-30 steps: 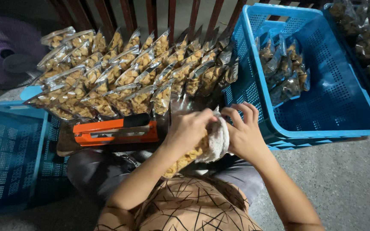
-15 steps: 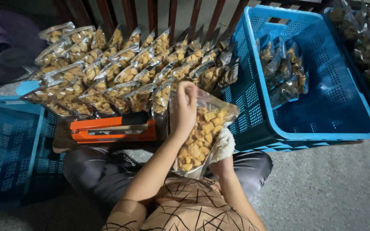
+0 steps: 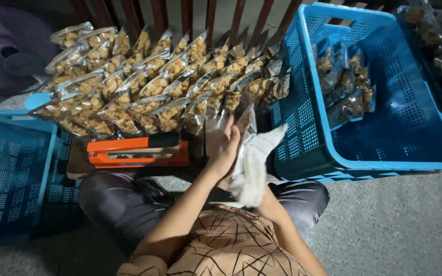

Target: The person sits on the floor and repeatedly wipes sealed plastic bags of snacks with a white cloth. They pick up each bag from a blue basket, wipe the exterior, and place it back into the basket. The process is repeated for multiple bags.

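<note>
Behind rows of snack bags (image 3: 149, 82), left hand (image 3: 223, 148) presses a clear bag (image 3: 244, 125)

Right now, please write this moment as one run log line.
left hand: flat on clear bag | right hand: hidden behind white cloth | orange sealer: untouched

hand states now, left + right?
Left hand: open, palm flat against the clear snack bag.
Right hand: hidden behind the white cloth; cannot be told.
</note>
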